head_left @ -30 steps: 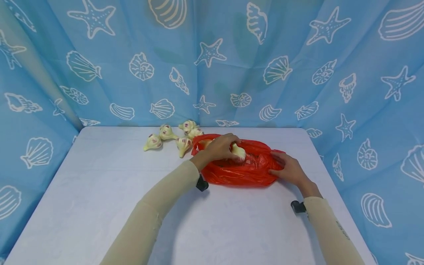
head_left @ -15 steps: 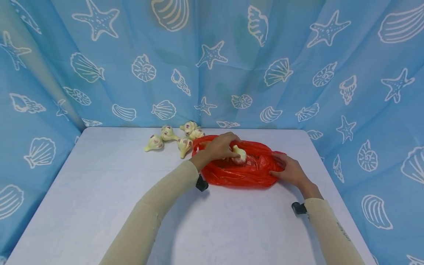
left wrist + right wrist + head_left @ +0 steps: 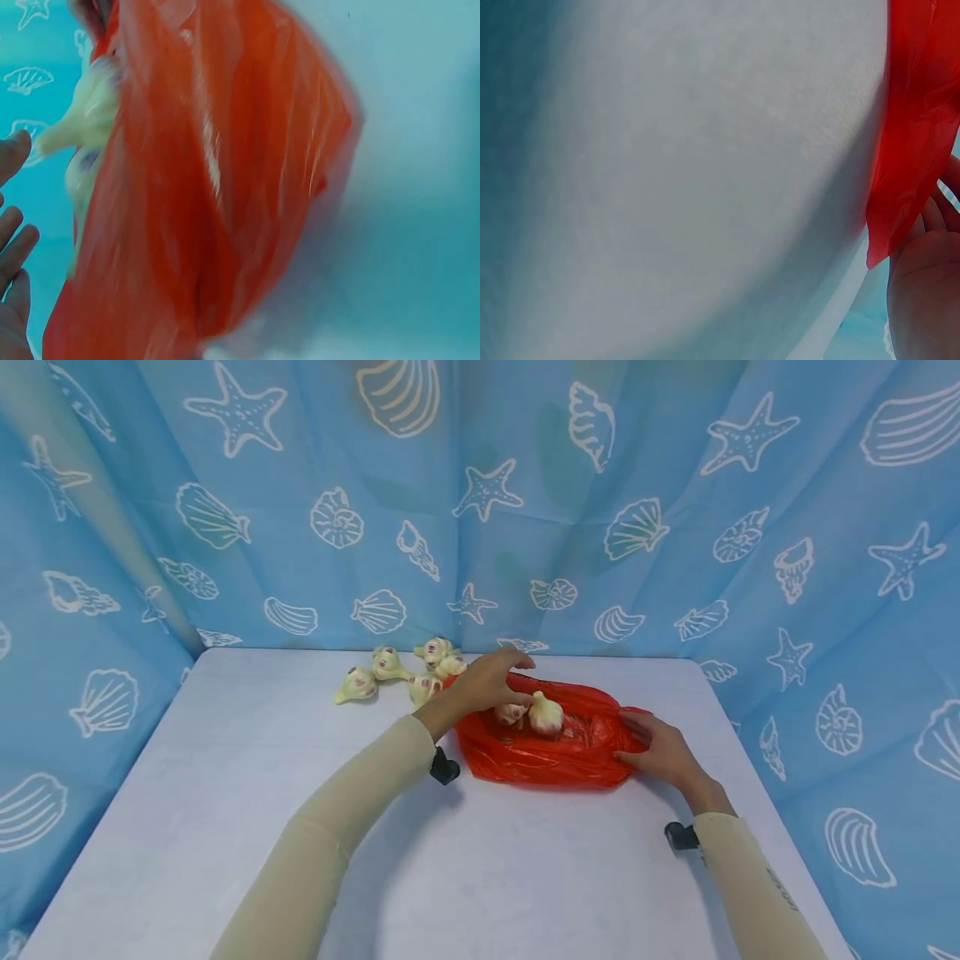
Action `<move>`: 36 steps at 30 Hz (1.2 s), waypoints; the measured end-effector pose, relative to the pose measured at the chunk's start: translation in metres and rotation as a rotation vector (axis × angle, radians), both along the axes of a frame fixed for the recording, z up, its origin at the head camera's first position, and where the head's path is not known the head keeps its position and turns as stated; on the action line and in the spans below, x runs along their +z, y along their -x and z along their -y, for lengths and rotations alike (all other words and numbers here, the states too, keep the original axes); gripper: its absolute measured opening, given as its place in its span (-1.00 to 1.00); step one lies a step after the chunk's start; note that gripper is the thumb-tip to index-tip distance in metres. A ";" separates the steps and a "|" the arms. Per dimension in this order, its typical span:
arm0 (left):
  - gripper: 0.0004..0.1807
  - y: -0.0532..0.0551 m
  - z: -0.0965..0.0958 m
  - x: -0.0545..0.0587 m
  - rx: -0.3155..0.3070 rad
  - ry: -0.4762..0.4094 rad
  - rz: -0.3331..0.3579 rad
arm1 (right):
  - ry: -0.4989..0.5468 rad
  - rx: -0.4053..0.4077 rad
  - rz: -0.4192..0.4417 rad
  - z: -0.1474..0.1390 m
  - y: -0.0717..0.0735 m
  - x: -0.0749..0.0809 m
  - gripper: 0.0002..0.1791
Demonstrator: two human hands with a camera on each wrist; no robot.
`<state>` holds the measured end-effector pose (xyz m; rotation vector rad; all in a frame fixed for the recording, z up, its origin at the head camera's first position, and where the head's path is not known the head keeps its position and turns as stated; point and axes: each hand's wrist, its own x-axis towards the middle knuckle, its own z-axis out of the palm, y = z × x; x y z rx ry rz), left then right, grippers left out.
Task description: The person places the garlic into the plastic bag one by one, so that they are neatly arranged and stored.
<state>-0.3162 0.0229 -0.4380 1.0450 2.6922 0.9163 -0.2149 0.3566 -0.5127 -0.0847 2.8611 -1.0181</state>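
Observation:
A red plastic bag lies on the table with its mouth spread upward. Two garlic bulbs show in the mouth: a pale one standing stem up, and a second bulb to its left. My left hand hovers over the bag's left side, thumb and fingers apart and holding nothing. In the left wrist view the bulbs' stems poke past the bag's edge, with the left fingers off to the side. At the bag's right end, my right hand holds the plastic between thumb and fingers.
Several garlic bulbs lie loose on the white table, left of the bag near the back edge. A blue curtain printed with shells and starfish surrounds the back and sides.
My left hand has let go of the pale garlic bulb in the bag and moved slightly up and left, its fingers spreading. The right hand stays at the bag's right end.

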 end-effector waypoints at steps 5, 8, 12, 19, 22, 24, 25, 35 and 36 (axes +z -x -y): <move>-0.38 0.003 0.019 0.011 0.035 0.018 -0.021 | 0.010 0.001 0.007 -0.001 -0.001 0.001 0.02; -0.39 0.004 0.035 0.014 0.057 0.005 -0.049 | 0.013 0.000 0.012 -0.001 -0.001 0.001 0.02; -0.41 0.007 0.060 0.012 0.072 0.003 -0.086 | 0.009 0.002 0.013 0.000 -0.001 0.002 0.02; -0.44 0.009 0.101 0.009 0.128 -0.024 -0.085 | 0.003 0.013 0.016 0.001 -0.003 0.001 0.03; -0.42 0.008 0.119 0.007 0.154 -0.038 -0.093 | 0.000 0.017 0.018 0.002 -0.003 0.001 0.03; -0.40 0.007 0.130 0.007 0.180 -0.034 -0.094 | -0.004 0.020 0.017 0.001 -0.003 0.001 0.04; -0.40 0.006 0.136 0.006 0.190 -0.027 -0.099 | -0.007 0.020 0.017 0.001 -0.003 0.001 0.04; -0.39 -0.004 0.193 0.001 0.288 0.020 -0.141 | -0.013 0.018 0.014 0.002 0.000 0.003 0.04; -0.39 -0.005 0.198 0.000 0.300 0.015 -0.137 | -0.015 0.018 0.013 0.002 0.000 0.003 0.05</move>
